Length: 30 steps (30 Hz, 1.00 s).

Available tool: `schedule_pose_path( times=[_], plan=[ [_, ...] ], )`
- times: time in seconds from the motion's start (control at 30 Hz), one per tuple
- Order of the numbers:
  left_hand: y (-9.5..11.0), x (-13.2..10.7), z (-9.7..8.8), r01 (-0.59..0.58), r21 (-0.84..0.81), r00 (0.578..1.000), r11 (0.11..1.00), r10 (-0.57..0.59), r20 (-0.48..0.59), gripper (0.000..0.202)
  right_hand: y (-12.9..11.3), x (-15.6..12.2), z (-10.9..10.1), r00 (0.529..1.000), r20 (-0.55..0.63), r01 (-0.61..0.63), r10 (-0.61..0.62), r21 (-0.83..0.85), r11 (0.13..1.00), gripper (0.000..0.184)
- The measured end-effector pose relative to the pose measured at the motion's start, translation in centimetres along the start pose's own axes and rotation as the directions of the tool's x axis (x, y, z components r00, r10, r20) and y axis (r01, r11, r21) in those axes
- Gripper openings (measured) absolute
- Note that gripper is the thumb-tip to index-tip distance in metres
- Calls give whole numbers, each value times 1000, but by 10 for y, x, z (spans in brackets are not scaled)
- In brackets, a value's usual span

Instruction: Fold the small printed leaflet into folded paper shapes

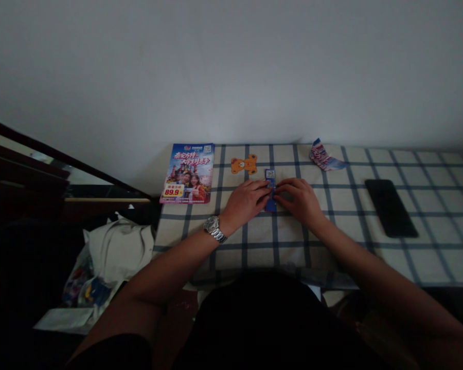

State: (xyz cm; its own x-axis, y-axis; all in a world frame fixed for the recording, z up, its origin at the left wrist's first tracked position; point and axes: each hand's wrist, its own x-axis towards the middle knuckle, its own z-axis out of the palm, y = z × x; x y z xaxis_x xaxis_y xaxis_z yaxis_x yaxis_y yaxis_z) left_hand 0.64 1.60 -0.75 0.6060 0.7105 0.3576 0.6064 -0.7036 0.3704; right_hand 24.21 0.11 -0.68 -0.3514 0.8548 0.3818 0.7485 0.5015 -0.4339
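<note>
A narrow blue strip of folded flyer paper [270, 174], with a QR code at its far end, lies on the checked cloth. My left hand [246, 201], a silver watch on its wrist, has its fingers closed together on the strip's left edge. From the other side, my right hand [300, 199] pinches the right edge with thumb and fingers. Part of the strip is hidden under the fingertips. Just beyond my left hand lies an orange bear-shaped cutout [244, 164].
At the left is a flat stack of printed flyers [189, 174]. A folded flyer piece [325, 157] stands near the wall. A black phone [391, 208] lies at the right on the checked cloth [343, 226]. White bags [119, 246] are below, left of the edge.
</note>
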Motion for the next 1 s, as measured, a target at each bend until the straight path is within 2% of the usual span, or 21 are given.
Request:
schedule_pose_path(
  times=[0.4, 0.77, 1.0],
  plan=[
    [0, -1, 1, -7, 31, 1000, 1000, 7, -6, 30, -7, -21, -9, 994, 91, 55, -58, 33, 998, 44],
    [0, -2, 2, -5, 34, 1000, 999, 5, -3, 29, -4, -22, -9, 991, 104, 78, -79, 16, 997, 42],
    [7, -1, -4, -8, 83, 999, 997, 4, 40, 34, -7, -29, -10, 993, 88, 70, -75, 61, 996, 40]
  ],
)
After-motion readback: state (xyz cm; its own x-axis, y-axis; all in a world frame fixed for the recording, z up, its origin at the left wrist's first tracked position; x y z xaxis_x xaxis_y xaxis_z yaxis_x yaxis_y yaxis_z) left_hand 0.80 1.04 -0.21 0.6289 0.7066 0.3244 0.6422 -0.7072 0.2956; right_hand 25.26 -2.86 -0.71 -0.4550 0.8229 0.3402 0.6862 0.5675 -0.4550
